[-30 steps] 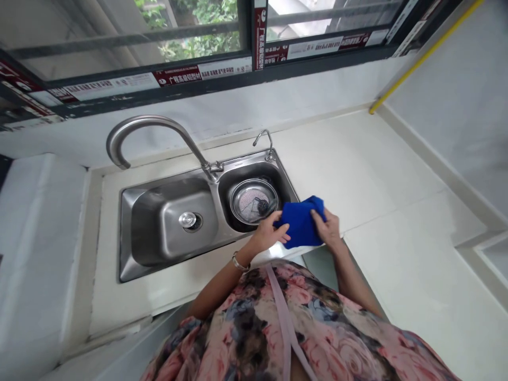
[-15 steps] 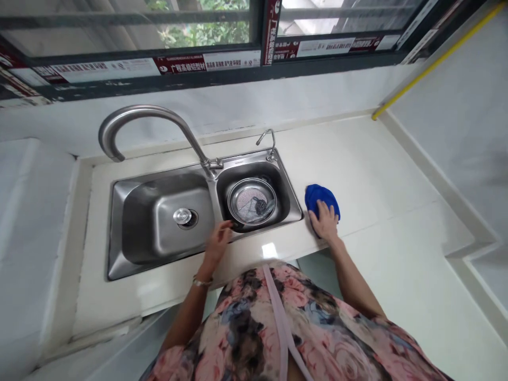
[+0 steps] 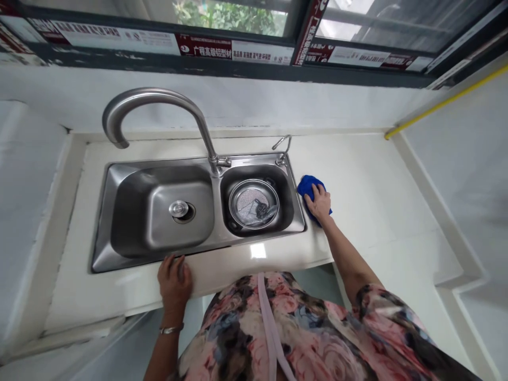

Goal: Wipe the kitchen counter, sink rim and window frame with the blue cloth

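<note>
While the right hand (image 3: 318, 203) grips a blue cloth (image 3: 308, 188), its fingers curled over the bunched fabric, the cloth sits on the countertop (image 3: 365, 180), just beside the right edge of the steel sink (image 3: 206, 244). The left hand (image 3: 174, 283) lies open and palm down on the counter's front edge, its fingertips (image 3: 170, 260) near the sink's front rim, with a bangle (image 3: 171, 329) on the wrist. A strainer basket (image 3: 253, 203) sits in the smaller bowl, holding plastic and something dark, and a curved faucet (image 3: 159, 95) arches over the larger bowl.
</note>
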`<state>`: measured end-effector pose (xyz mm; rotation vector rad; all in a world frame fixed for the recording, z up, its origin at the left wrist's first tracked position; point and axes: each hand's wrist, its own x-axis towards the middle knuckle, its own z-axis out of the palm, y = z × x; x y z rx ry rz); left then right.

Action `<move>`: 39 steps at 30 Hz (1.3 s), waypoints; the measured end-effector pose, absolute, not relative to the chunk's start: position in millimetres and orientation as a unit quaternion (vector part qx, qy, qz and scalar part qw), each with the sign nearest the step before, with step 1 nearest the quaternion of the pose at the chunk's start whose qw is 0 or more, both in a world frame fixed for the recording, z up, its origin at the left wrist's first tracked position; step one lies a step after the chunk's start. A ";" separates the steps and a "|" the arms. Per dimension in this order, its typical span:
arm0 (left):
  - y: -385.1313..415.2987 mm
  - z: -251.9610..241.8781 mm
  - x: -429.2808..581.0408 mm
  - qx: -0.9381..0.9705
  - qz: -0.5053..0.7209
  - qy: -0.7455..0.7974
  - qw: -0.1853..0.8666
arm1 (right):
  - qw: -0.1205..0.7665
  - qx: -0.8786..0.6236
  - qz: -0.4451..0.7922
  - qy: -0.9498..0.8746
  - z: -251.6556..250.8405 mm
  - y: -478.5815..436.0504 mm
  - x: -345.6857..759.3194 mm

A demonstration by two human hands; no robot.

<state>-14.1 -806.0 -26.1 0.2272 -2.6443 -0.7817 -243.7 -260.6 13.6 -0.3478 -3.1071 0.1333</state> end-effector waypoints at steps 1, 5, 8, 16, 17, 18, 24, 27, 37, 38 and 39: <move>-806.3 -25.5 -14.5 0.078 -0.275 -0.940 0.186 | 0.008 -0.103 0.043 -0.994 13.4 -267.6 -252.4; -807.2 -23.5 -13.2 0.080 -0.254 -0.945 0.189 | 0.009 -0.092 0.044 -0.995 12.5 -286.3 -290.2; -806.7 -23.2 -12.1 0.078 -0.238 -0.949 0.191 | -0.007 -0.103 0.040 -0.994 12.0 -283.5 -328.7; -808.6 -24.7 -14.2 0.043 -0.204 -0.953 0.219 | -0.076 -0.117 0.022 -0.990 16.2 -259.0 -394.6; -809.0 -24.3 -15.1 0.035 -0.197 -0.954 0.225 | -0.070 -0.107 0.017 -0.992 16.3 -260.0 -390.5; -809.4 -23.7 -16.0 0.027 -0.191 -0.954 0.228 | -0.061 -0.093 0.012 -0.994 16.1 -262.2 -383.5; -810.3 -21.3 -20.2 0.014 -0.185 -0.960 0.210 | -0.038 0.005 -0.026 -0.999 18.9 -291.4 -310.4; -808.2 -21.4 -20.9 0.026 -0.197 -0.958 0.207 | -0.066 0.034 -0.061 -0.995 26.8 -307.0 -273.5; -803.3 -25.2 -18.4 0.026 -0.208 -0.954 0.215 | -0.285 0.177 -0.164 -0.928 40.3 -340.6 -202.4; -803.3 -25.4 -18.3 0.022 -0.206 -0.954 0.216 | -0.303 0.180 -0.171 -0.920 38.9 -344.0 -200.8; -803.4 -25.4 -18.2 0.018 -0.203 -0.954 0.218 | -0.311 0.181 -0.178 -0.916 37.5 -346.7 -200.6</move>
